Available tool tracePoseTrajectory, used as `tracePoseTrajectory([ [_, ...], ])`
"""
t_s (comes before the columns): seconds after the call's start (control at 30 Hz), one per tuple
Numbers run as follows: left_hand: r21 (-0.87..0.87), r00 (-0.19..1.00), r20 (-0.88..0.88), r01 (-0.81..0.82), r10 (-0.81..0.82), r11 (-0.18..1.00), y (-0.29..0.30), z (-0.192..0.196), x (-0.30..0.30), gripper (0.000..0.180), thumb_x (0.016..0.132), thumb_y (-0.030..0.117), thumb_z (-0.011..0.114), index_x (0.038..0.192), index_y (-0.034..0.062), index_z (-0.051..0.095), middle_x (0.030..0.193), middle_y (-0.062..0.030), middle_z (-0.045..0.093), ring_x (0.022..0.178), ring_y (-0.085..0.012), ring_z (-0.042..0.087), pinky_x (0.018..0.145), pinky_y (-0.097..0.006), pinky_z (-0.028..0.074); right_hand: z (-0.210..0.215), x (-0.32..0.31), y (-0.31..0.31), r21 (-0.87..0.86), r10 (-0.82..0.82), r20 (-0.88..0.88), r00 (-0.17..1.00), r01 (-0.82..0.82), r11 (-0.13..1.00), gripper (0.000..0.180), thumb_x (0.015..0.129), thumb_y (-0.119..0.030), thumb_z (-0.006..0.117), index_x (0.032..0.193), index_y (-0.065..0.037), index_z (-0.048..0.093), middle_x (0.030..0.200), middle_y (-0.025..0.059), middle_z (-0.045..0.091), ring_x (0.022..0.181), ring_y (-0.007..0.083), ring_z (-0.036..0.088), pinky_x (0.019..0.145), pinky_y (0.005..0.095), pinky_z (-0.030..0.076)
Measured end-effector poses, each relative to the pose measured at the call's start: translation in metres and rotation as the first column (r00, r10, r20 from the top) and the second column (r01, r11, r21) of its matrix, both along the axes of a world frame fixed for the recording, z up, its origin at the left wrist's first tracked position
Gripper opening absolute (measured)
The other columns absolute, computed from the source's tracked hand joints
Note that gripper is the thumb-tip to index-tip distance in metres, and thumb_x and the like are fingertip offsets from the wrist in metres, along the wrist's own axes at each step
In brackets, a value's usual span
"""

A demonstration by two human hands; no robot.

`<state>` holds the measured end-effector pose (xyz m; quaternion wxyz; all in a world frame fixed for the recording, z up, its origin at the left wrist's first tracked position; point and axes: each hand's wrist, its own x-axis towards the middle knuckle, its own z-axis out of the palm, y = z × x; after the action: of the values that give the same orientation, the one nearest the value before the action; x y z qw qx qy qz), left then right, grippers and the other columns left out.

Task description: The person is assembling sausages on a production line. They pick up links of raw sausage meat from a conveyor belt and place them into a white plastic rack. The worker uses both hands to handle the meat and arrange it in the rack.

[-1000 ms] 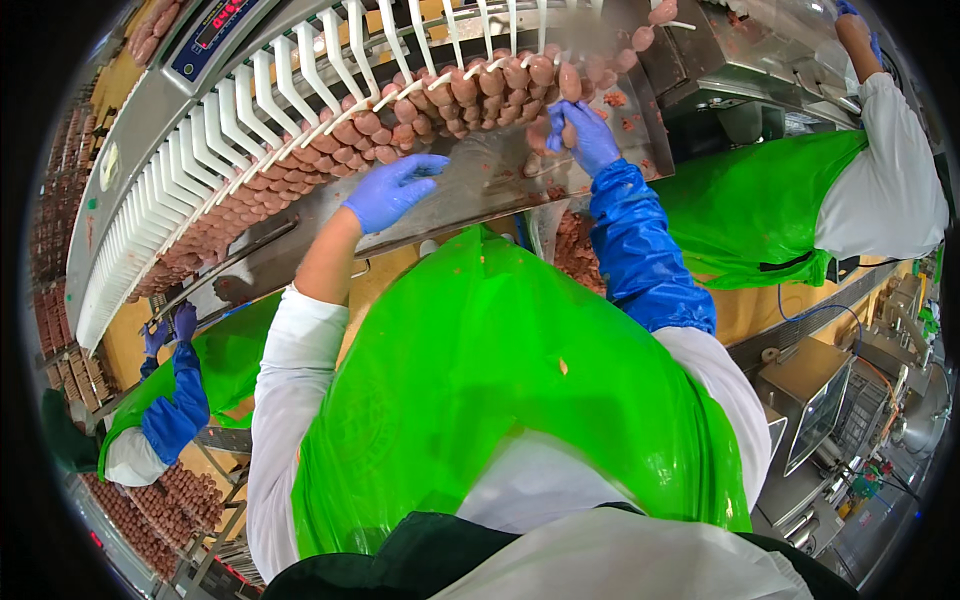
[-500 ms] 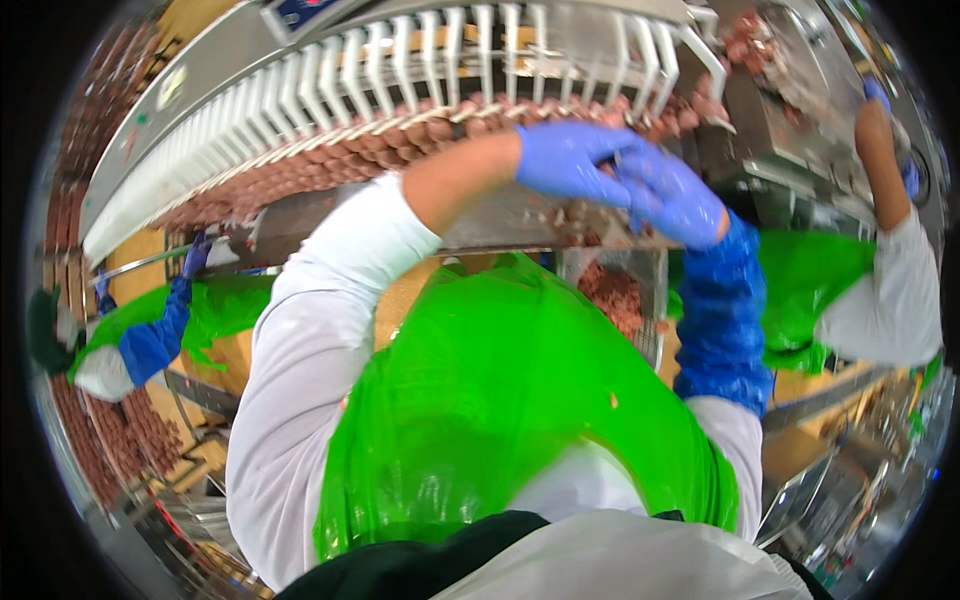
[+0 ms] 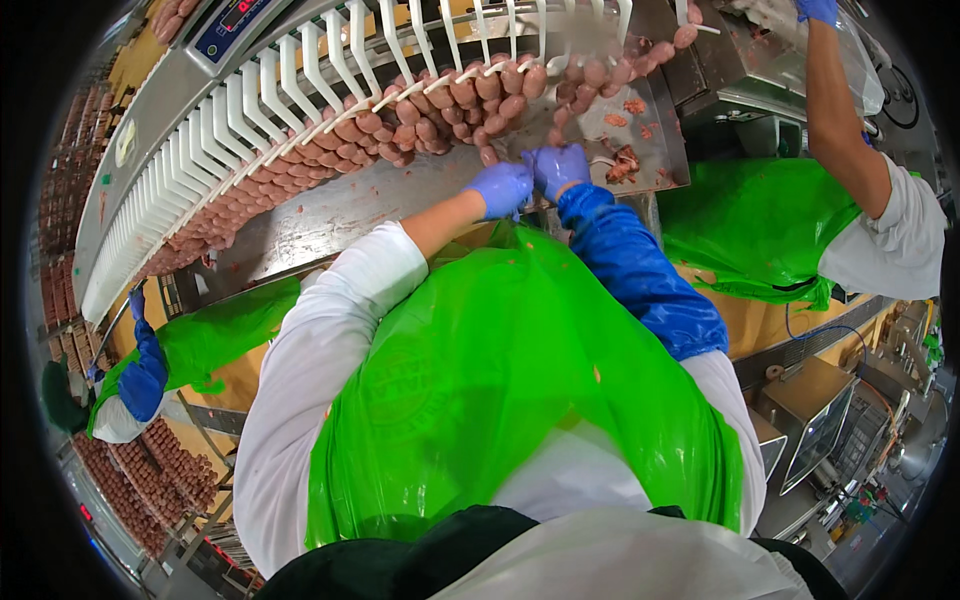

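My left hand (image 3: 503, 190), in a purple glove, is closed at the lower end of a string of sausages (image 3: 488, 152). Right beside it, my right hand (image 3: 558, 168), gloved the same with a blue sleeve cover, is closed just under a second hanging sausage strand (image 3: 558, 128). The two hands nearly touch, just beyond my green apron (image 3: 470, 370). Whatever is pinched between the fingers is mostly hidden. Above them, linked sausages (image 3: 370, 125) hang in loops from a curved row of white hooks (image 3: 265, 95).
Under the hooks runs a metal tray (image 3: 310, 225) with meat scraps (image 3: 622, 165) on its right. A co-worker in a green apron (image 3: 750, 230) stands on the right, beside a steel machine (image 3: 745, 60). Another person with a blue sleeve (image 3: 145, 375) is at the far left. A scale display (image 3: 235, 25) sits upper left.
My hands have drawn back toward my apron from an overlapping position over the tray, and are now closed side by side at the sausage strands. The right co-worker's arm extends farther forward.
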<state>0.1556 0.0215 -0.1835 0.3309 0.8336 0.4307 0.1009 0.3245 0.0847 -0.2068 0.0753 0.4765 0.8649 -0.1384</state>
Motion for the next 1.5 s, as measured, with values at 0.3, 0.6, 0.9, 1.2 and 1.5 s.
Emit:
tracePoseTrajectory([
  [0.3, 0.031, 0.873, 0.422, -0.284, 0.245, 0.958, -0.002, 0.071, -0.014, 0.022, 0.096, 0.023, 0.053, 0.092, 0.0048, 0.064, 0.11, -0.0141, 0.061, 0.109, -0.0292, 0.061, 0.091, -0.035, 0.047, 0.05, 0.059, 0.03, -0.428, -0.203, -0.417, 0.886, 0.006, 0.904, 0.058, 0.088, -0.038, 0.066, 0.136, -0.011, 0.05, 0.105, 0.0161, 0.068, 0.093, 0.0275, 0.065, 0.084, 0.0384, 0.051],
  [0.6, -0.485, 0.818, 0.536, 0.096, 0.209, 0.869, 0.035, 0.083, 0.007, 0.029, 0.087, 0.022, 0.068, 0.108, 0.0013, 0.066, 0.104, -0.009, 0.067, 0.1, -0.0181, 0.063, 0.09, -0.033, 0.049, 0.151, 0.074, 0.003, -0.538, -0.627, -0.739, 0.248, -0.778, 0.325, 0.034, 0.092, -0.029, 0.065, 0.102, 0.003, 0.061, 0.096, 0.0068, 0.067, 0.091, 0.0221, 0.066, 0.077, 0.0354, 0.051],
  [0.9, -0.794, 0.782, 0.416, 0.064, 0.464, 0.605, -0.008, 0.108, -0.039, 0.023, 0.094, 0.017, 0.054, 0.098, -0.003, 0.066, 0.075, -0.0101, 0.066, 0.062, -0.0173, 0.063, 0.064, -0.031, 0.051, 0.082, 0.03, -0.021, -0.045, 0.215, -0.39, 0.895, -0.252, 0.967, 0.028, 0.095, -0.034, 0.051, 0.103, -0.013, 0.066, 0.102, 0.0177, 0.066, 0.095, 0.0341, 0.065, 0.08, 0.0436, 0.052],
  [1.2, -0.834, 0.192, 0.505, -0.139, 0.841, 0.533, -0.058, 0.099, -0.097, 0.044, 0.094, 0.027, 0.051, 0.129, 0.0014, 0.056, 0.123, -0.0148, 0.061, 0.091, -0.0174, 0.065, 0.069, -0.026, 0.051, -0.067, -0.002, 0.098, 0.044, 0.192, -0.705, 0.683, -0.228, 0.973, 0.025, 0.091, -0.016, 0.051, 0.107, -0.002, 0.064, 0.105, 0.016, 0.065, 0.104, 0.0299, 0.061, 0.1, 0.0429, 0.044],
  [1.5, -0.811, 0.627, 0.259, -0.272, 0.734, 0.518, -0.035, 0.108, -0.111, 0.029, 0.09, 0.025, 0.051, 0.091, 0.0001, 0.066, 0.083, -0.0112, 0.07, 0.067, -0.0176, 0.066, 0.056, -0.028, 0.048, -0.02, -0.017, 0.132, -0.595, -0.277, -0.735, 0.619, -0.392, 0.701, 0.027, 0.094, -0.021, 0.055, 0.11, 0.0, 0.062, 0.09, 0.0105, 0.063, 0.08, 0.0213, 0.061, 0.073, 0.0361, 0.05],
])
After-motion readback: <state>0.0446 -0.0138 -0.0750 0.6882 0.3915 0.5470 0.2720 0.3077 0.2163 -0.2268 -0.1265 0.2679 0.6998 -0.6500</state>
